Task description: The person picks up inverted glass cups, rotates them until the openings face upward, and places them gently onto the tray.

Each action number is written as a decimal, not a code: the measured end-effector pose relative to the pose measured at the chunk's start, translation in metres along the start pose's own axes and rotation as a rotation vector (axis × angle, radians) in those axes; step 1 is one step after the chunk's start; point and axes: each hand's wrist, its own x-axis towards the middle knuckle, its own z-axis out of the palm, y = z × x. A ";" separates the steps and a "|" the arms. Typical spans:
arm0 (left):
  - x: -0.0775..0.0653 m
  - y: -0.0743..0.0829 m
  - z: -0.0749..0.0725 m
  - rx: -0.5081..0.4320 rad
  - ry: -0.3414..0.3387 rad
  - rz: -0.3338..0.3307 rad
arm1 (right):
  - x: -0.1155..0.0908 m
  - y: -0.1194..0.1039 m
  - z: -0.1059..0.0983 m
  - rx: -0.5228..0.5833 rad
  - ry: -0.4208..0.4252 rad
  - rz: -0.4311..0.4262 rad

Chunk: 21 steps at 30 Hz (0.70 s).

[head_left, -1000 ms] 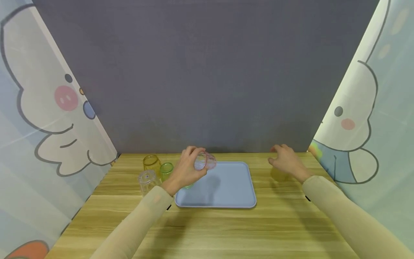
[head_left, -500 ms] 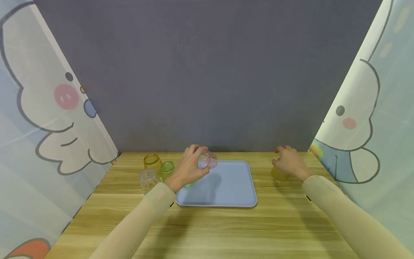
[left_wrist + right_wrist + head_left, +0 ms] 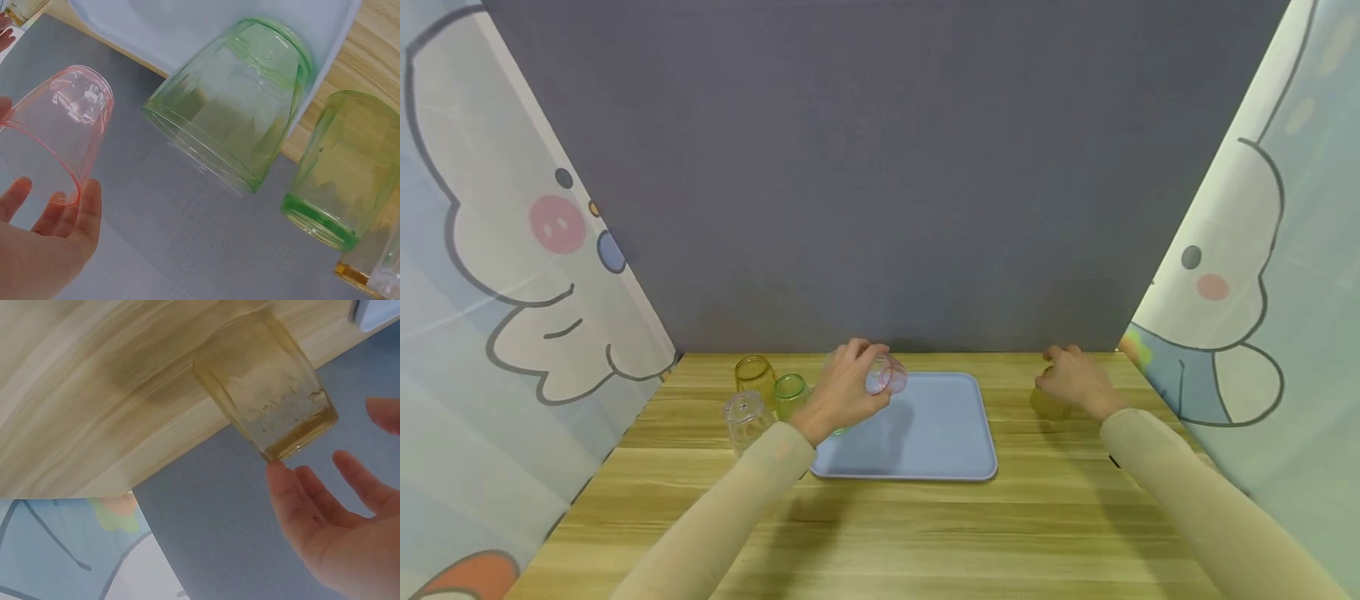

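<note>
My left hand (image 3: 850, 387) pinches a pink glass (image 3: 897, 375) by its rim with the fingertips and holds it tilted above the blue-grey tray (image 3: 947, 433). In the left wrist view, a green glass (image 3: 231, 100) stands at the tray's edge, beside the pink one; my hand mostly covers it in the head view. My right hand (image 3: 1077, 382) hovers over an amber glass (image 3: 1048, 406) on the wooden table. In the right wrist view, that amber glass (image 3: 262, 381) is bottom up, and the loosely spread fingertips are right at its base, not wrapped round it.
Left of the tray, a yellowish-green glass (image 3: 788, 398), an amber glass (image 3: 752, 372) and a clear glass (image 3: 747, 414) stand bottom up, close together. A grey panel (image 3: 887, 183) rises behind the table (image 3: 910, 533). Cartoon-print curtains (image 3: 512, 275) hang on both sides.
My left hand has shifted slightly right with the pink glass, whose tilt has changed a little. My right hand has moved slightly right and lowered toward the amber glass.
</note>
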 end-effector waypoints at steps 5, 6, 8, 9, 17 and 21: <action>0.002 0.000 0.003 0.020 -0.033 0.003 | 0.000 0.004 0.003 0.000 -0.007 0.019; 0.002 0.000 0.004 0.025 -0.036 0.001 | 0.001 0.005 0.004 0.003 -0.008 0.022; 0.002 0.000 0.004 0.027 -0.043 -0.001 | 0.001 0.007 0.005 0.008 -0.011 0.027; 0.002 0.000 0.004 0.024 -0.044 -0.001 | 0.002 0.008 0.006 0.008 -0.013 0.028; 0.002 -0.003 0.003 0.035 -0.060 -0.011 | 0.006 0.012 0.011 -0.026 -0.020 -0.017; 0.002 -0.005 0.003 0.033 -0.057 -0.013 | 0.008 0.011 0.010 -0.026 -0.030 -0.021</action>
